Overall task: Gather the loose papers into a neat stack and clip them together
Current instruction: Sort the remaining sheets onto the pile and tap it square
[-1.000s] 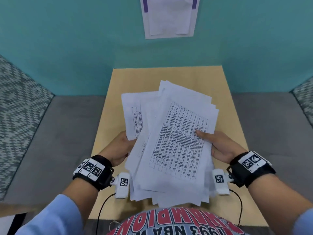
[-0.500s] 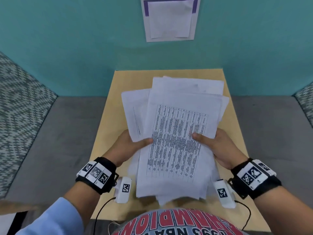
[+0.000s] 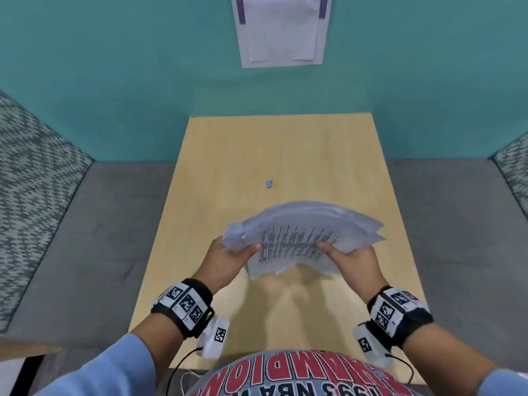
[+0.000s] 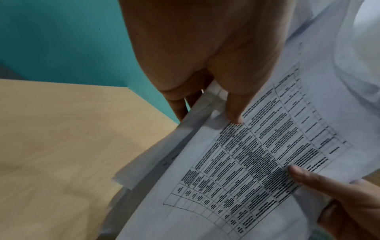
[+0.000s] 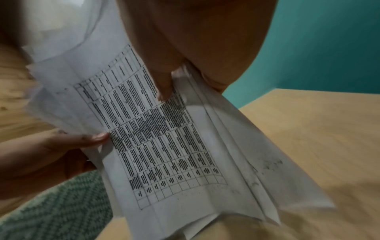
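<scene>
A bundle of white papers with a printed table on the top sheet is tipped up off the wooden table, its edges uneven. My left hand grips its left edge, thumb on the top sheet and fingers behind. My right hand grips the right edge the same way. In the left wrist view the left thumb presses the table print of the papers. The right wrist view shows the right thumb on the papers. A small binder clip lies on the table beyond the bundle.
The table abuts a teal wall with a paper notice pinned on it. Grey bench seats flank the table on both sides, with patterned cushions at the outer edges.
The papers lay spread flat under my hands a second ago. Both hands have since squared them somewhat and tilted the bundle upright off the table, uncovering the clip behind.
</scene>
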A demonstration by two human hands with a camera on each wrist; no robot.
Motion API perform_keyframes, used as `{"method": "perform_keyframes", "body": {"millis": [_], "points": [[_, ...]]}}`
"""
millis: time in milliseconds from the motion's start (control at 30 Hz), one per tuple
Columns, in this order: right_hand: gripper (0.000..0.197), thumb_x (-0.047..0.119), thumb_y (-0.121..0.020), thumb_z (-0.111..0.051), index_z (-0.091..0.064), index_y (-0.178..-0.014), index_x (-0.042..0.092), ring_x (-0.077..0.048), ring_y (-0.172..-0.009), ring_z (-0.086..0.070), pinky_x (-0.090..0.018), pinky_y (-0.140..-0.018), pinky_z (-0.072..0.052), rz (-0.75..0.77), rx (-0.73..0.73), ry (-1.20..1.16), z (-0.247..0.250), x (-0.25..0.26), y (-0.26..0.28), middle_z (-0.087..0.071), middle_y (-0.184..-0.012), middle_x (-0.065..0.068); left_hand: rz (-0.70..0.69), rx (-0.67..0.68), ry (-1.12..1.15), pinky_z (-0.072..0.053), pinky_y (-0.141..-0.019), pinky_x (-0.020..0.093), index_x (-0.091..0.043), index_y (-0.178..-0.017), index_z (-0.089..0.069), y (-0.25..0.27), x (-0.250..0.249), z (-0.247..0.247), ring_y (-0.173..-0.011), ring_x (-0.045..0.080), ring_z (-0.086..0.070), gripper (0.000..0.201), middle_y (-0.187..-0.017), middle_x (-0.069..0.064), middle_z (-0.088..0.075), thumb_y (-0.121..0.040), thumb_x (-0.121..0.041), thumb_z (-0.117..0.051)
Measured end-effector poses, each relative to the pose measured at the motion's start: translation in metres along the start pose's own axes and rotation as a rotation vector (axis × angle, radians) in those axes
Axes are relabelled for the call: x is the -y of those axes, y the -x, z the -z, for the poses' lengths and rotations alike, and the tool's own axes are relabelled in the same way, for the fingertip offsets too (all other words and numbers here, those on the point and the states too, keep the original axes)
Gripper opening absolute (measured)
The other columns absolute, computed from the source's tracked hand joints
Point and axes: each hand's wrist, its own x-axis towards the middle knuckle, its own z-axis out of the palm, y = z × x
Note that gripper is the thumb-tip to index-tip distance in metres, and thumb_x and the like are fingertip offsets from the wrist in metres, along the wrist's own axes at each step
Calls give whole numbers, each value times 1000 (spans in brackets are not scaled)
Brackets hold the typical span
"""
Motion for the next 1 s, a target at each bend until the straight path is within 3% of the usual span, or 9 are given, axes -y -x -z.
{"method": "perform_keyframes", "body": {"millis": [100, 167, 267, 333, 400, 500, 700, 833, 1000], "points": [[19, 13, -82, -87, -77, -92, 25, 5, -90, -75, -23, -83, -60, 38, -24, -61, 2, 12, -5, -80, -92, 18, -34, -53, 56, -61, -95, 40, -22, -104, -78, -3, -12, 0, -87, -2, -76, 20, -90, -20, -82, -90, -8, -82], [20, 11, -82, -87, -79, -97, 21, 3, -91, -76, -14, -79, -59, 91, -30, -73, 5, 16, -6, -81, -94, 19, -58, -73, 65, -59, -72, 35, -1, -97, -75, -2, -20, 1, -65, 0, -71, 8, -72, -13, -79, -90, -2, -79], [21, 10, -81, -88, -74, -78, 26, 12, -67, -69, -9, -68, -53, 96, 1, -36, 6, 12, -6, -74, -68, 28, -22, 0, 51, -57, -75, 17, -16, -106, -76, -5, -11, 5, -85, -2, -76, 24, -92, -13, -84, -86, -4, -85], [41, 9, -84, -85, -60, -63, 35, 12, -53, -59, -8, -62, -43, 79, 8, 5, 1, 7, -5, -61, -50, 32, 17, 48, -62, -56, -77, 23, -14, -108, -77, -8, -4, 8, -88, 10, -74, 26, -102, 5, -83, -85, -18, -88], [37, 12, -86, -83, -64, -64, 33, 10, -55, -59, -11, -65, -44, 78, -1, 20, -2, 7, -8, -63, -52, 30, -13, 31, -121, -55, -79, 31, -11, -107, -78, -9, 0, 10, -88, 16, -72, 24, -103, 13, -81, -87, -22, -86], [27, 18, -83, -86, -71, -62, 22, 6, -56, -61, -17, -65, -50, 112, -35, -10, 0, 16, -11, -70, -54, 13, -63, -73, 11, -62, -88, 32, -18, -116, -75, -8, -5, 15, -104, 12, -76, 31, -113, 1, -81, -87, -11, -85], [25, 12, -81, -88, -78, -99, 26, 8, -84, -73, -14, -81, -56, 168, 23, -23, 10, 21, 1, -80, -89, 24, -28, -19, 81, -61, -86, 22, -16, -121, -72, 1, -8, 11, -103, 4, -76, 40, -110, -7, -82, -85, -5, -85], [20, 7, -83, -86, -78, -100, 15, -1, -83, -77, -33, -85, -60, 21, 56, -38, 3, 11, 1, -82, -88, 14, 33, 32, 2, -57, -88, 26, -11, -116, -77, 0, 5, 5, -107, 13, -77, 29, -112, 1, -82, -88, -13, -85], [9, 15, -85, -85, -80, -93, 15, 2, -78, -76, -17, -73, -57, 90, -5, -26, 6, 19, -5, -81, -80, 18, -23, -80, 99, -59, -81, 20, -4, -112, -78, -1, -8, -1, -98, 12, -79, 21, -107, 5, -83, -91, -5, -79]]}}
